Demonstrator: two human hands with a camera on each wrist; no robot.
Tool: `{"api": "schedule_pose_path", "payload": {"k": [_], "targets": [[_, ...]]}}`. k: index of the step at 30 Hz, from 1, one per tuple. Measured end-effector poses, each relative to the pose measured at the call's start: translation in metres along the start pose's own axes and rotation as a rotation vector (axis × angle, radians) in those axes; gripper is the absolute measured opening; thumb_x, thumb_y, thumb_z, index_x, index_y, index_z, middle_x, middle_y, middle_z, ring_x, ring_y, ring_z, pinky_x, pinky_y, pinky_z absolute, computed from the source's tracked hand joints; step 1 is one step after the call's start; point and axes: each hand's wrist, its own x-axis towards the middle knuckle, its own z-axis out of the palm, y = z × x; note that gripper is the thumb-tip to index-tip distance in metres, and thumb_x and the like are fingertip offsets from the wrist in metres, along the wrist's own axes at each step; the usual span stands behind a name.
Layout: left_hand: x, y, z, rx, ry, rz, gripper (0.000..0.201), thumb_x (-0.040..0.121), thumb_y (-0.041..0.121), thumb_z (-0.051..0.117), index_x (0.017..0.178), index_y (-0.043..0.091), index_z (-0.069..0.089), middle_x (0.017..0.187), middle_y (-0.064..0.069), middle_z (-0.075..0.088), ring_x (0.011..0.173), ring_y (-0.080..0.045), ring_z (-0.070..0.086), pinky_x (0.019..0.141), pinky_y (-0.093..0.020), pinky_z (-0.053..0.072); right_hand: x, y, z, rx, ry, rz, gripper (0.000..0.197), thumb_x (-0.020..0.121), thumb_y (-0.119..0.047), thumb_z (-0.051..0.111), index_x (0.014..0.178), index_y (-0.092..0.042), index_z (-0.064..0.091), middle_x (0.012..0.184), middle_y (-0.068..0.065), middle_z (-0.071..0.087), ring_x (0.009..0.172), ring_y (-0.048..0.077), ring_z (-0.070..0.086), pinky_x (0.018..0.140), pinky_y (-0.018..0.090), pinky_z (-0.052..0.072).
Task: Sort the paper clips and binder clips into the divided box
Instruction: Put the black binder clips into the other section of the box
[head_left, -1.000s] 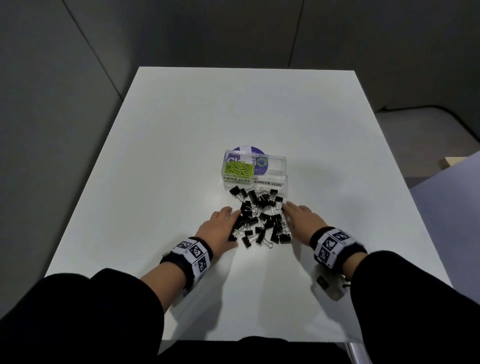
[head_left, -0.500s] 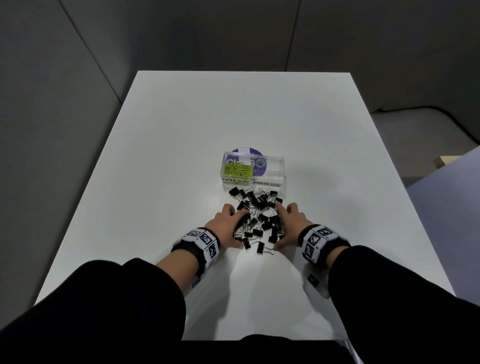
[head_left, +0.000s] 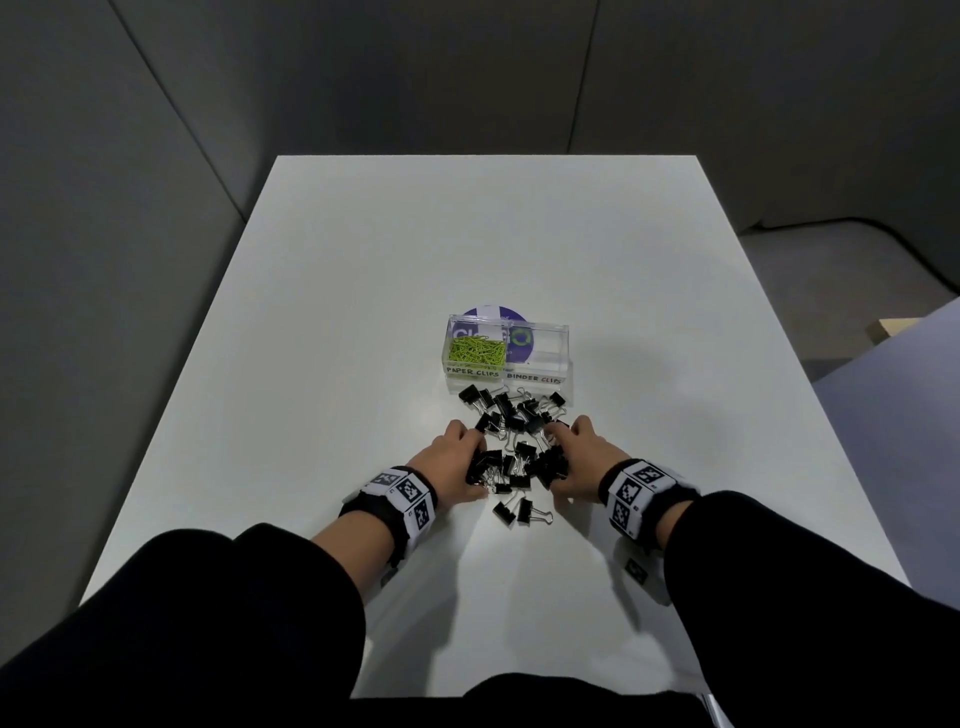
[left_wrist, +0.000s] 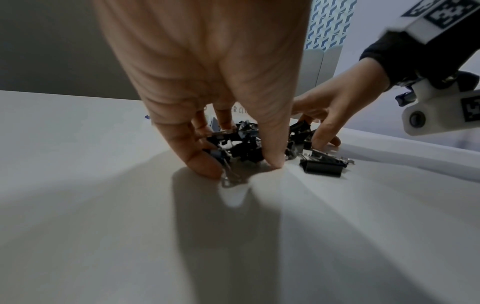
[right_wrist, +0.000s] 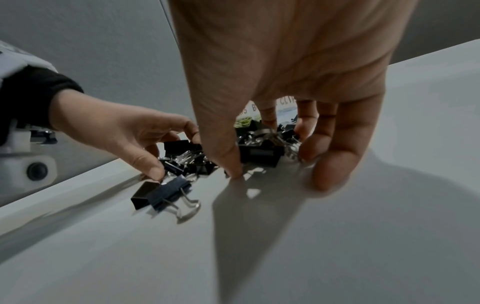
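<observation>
Head view: left hand (head_left: 451, 462) and right hand (head_left: 576, 457) curl around the binder clips (head_left: 511, 441) at 6 o'clock of the divided box (head_left: 563, 348); firmness of grip unclear. Paper clips (head_left: 475, 349) are sorted. Next, probably scoop and lift into the right compartment.

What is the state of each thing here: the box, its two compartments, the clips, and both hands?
divided box: open on top, on the table.
paper clip compartment: filled with green paper clips.
binder clip compartment: no clips inside.
binder clips: loose pile on the table, in front of the box.
left hand: fingers curled round clips at the pile's left side.
right hand: fingers curled round clips at the pile's right side.
</observation>
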Motion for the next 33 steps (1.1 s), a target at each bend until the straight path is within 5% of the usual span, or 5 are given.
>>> {"api": "schedule_pose_path", "payload": {"k": [9,12,20,30,33], "targets": [[0.005,0.003,-0.005,0.051,0.047,0.037,0.039,0.088,0.018,0.055,0.125,0.009,0.049,0.131,-0.010,0.041,0.103,-0.027,0.057,0.088,-0.032,0.048,0.008,-0.001,0.002,0.046,0.074,0.024,0.033,0.079,-0.010,0.058,0.109,-0.008,0.044,0.118,0.015,0.037,0.075,0.028,0.048,0.066,0.033,0.041],[0.008,-0.001,-0.005,0.034,0.062,0.030,0.036,0.090,0.011,0.052,0.126,0.009,0.052,0.132,-0.008,0.041,0.106,-0.027,0.056,0.091,-0.030,0.046,0.010,0.003,0.000,0.056,0.120,0.009,0.019,0.084,-0.007,0.052,0.103,-0.006,0.053,0.119,0.016,0.040,0.078,0.030,0.052,0.074,0.035,0.048],[0.007,-0.007,-0.007,-0.022,0.133,0.053,0.030,0.092,0.015,0.052,0.121,0.010,0.058,0.127,-0.005,0.049,0.107,-0.023,0.057,0.093,-0.027,0.045,0.009,0.014,-0.015,0.094,0.145,-0.079,0.028,0.092,-0.019,0.052,0.118,-0.013,0.060,0.120,0.014,0.051,0.109,0.029,0.054,0.092,0.031,0.041],[0.015,0.009,-0.044,0.024,0.292,0.244,0.029,0.092,0.010,0.051,0.120,0.010,0.061,0.127,-0.003,0.053,0.110,-0.018,0.055,0.089,-0.018,0.040,0.021,-0.009,-0.080,0.155,0.360,-0.258,0.027,0.095,-0.014,0.046,0.116,-0.009,0.062,0.114,0.012,0.057,0.099,0.025,0.058,0.084,0.021,0.038],[0.024,0.017,-0.063,0.016,0.374,0.287,0.027,0.092,0.012,0.052,0.117,0.009,0.062,0.121,-0.004,0.057,0.107,-0.019,0.056,0.084,-0.018,0.038,0.045,-0.025,-0.099,0.124,0.366,-0.268,0.029,0.096,-0.013,0.043,0.119,-0.008,0.060,0.117,0.016,0.056,0.104,0.029,0.056,0.089,0.030,0.041]]}}
